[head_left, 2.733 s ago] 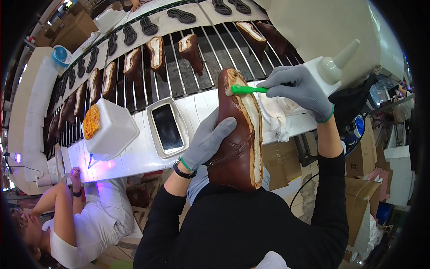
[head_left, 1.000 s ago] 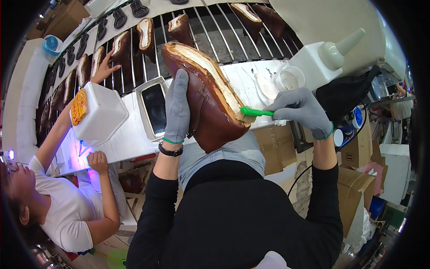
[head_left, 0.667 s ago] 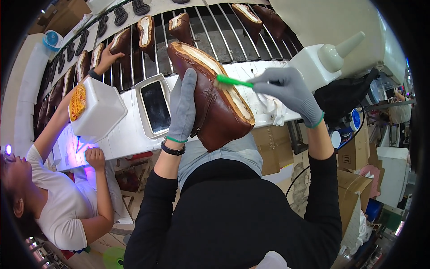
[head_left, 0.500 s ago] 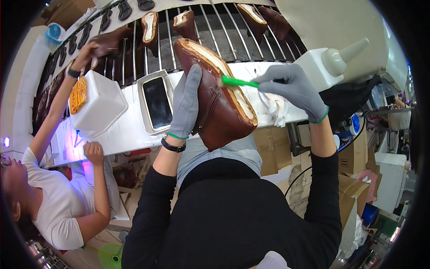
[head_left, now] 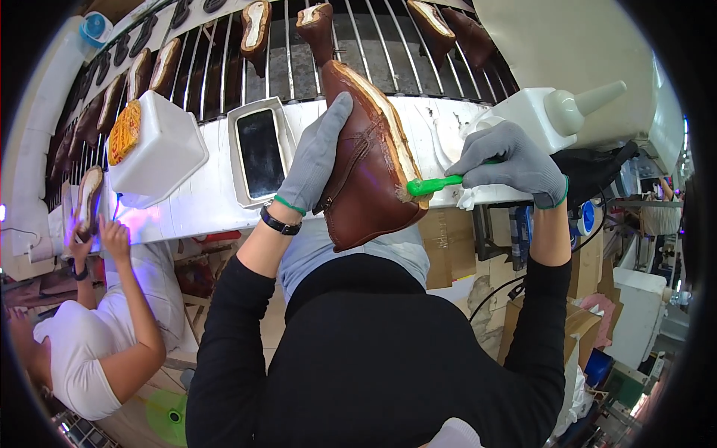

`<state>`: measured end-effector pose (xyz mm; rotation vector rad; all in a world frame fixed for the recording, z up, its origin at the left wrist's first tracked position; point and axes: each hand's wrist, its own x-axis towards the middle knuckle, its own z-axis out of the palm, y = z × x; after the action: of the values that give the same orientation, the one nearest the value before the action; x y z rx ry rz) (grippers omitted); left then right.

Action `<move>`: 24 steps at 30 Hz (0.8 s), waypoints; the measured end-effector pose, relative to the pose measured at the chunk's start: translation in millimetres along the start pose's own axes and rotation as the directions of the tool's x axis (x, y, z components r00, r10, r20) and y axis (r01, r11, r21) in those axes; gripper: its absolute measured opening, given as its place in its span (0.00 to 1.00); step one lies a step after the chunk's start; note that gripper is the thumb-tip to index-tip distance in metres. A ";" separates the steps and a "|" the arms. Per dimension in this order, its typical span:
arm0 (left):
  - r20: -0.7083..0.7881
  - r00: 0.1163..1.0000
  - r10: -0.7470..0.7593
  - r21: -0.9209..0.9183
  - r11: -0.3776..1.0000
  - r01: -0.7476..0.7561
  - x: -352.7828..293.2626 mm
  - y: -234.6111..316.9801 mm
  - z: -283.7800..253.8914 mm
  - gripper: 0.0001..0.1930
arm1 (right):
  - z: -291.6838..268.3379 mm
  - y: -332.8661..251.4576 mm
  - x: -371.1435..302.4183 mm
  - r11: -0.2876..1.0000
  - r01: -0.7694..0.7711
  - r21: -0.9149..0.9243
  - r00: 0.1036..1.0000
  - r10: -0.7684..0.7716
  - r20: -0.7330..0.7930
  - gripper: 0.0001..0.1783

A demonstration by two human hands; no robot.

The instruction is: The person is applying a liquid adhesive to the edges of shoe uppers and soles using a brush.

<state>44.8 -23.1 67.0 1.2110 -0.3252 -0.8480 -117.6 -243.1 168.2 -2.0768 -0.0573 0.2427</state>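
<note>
A brown leather boot (head_left: 366,183) with a side strap is tilted over my lap, its pale, unsoled underside turned up and to the right. My left hand (head_left: 320,153), in a grey glove, is closed around its left side, thumb up along the leather. My right hand (head_left: 511,164), gloved too, grips a small green-handled brush (head_left: 435,184). The brush head touches the underside's edge at the lower right end of the boot. The fingers hide the rear of the handle.
Ahead stands a white bench (head_left: 216,172) with a phone (head_left: 261,149) in a tray (head_left: 237,118), a white container (head_left: 168,145) and a white nozzle bottle (head_left: 534,112). Beyond, a rack of metal bars (head_left: 370,52) bears more boots. At left a co-worker (head_left: 89,351) holds another shoe (head_left: 89,198).
My right hand has drawn the brush down along the boot's edge toward its lower right end. The boot has turned slightly. The co-worker's reaching arm has come back from the rack.
</note>
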 end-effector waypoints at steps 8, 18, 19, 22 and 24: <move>0.136 0.933 -0.332 -0.124 0.929 0.349 5.3 -13.5 1.7 0.30 | -4.7 -6.9 10.6 1.000 -0.003 0.003 0.998 0.003 0.069 0.13; 0.373 0.871 -0.320 -0.208 0.886 0.414 -9.3 -29.3 23.4 0.26 | -7.8 -9.2 25.9 0.995 0.042 0.088 0.981 -0.058 0.186 0.14; 0.382 0.862 -0.332 -0.191 0.885 0.425 -15.2 -33.3 23.8 0.27 | -8.0 -9.1 27.5 0.995 0.043 0.087 0.980 -0.059 0.189 0.14; 0.415 0.835 -0.362 -0.174 0.869 0.463 -20.0 -46.5 23.2 0.27 | -8.6 -8.5 31.8 0.989 0.116 0.091 0.971 -0.132 0.200 0.14; 0.617 0.752 -0.233 -0.091 0.927 0.363 -16.3 -55.9 21.9 0.30 | -9.4 -8.1 32.6 0.987 0.134 0.091 0.971 -0.149 0.184 0.14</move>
<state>-2.1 -32.0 27.1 0.7778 -0.5455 -1.5188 -83.3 -242.6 174.8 -1.9562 -0.3073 0.3500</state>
